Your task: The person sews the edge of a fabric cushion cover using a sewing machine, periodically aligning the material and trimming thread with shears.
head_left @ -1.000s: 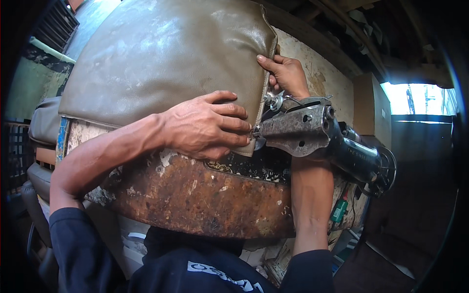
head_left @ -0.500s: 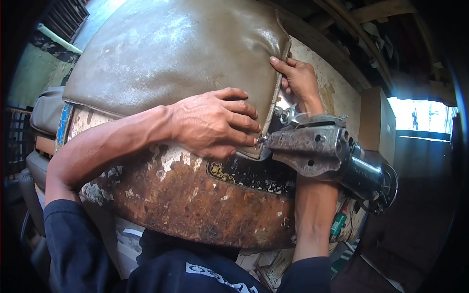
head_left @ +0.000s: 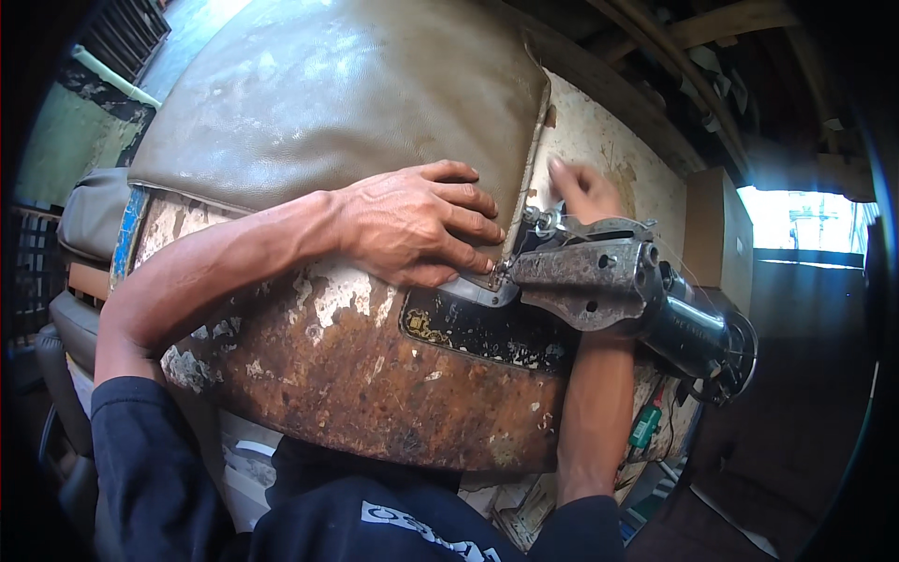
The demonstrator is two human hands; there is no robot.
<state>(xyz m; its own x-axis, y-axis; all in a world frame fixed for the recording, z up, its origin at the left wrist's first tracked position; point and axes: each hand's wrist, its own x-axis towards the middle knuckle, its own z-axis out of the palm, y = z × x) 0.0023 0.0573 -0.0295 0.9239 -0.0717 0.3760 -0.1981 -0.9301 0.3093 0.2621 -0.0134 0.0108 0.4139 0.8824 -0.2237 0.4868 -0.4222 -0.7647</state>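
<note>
A large olive-brown leather-like cover (head_left: 375, 112) with a stitched edge is spread over the worn sewing table. Its right edge runs to the needle end of an old black sewing machine (head_left: 595, 281). My left hand (head_left: 417, 225) lies flat on the cover with fingers apart, its fingertips just left of the presser foot. Beyond the machine head, my right hand (head_left: 588, 192) is off the cover, a little right of its edge. The thumb is raised apart from the loosely bent fingers, and nothing shows in them. The machine hides the right wrist.
The tabletop (head_left: 375, 393) is rusty with peeling paint, around a black machine bed (head_left: 478, 328). A green-handled tool (head_left: 646, 426) lies near the right edge. A cardboard box (head_left: 716, 229) stands at the far right. Another covered cushion (head_left: 94, 214) sits at the left.
My right hand has let go of the cover's right edge and come nearer the machine. The cover has shifted slightly toward me, its near corner now under the presser foot less exposed. My left hand stays on it.
</note>
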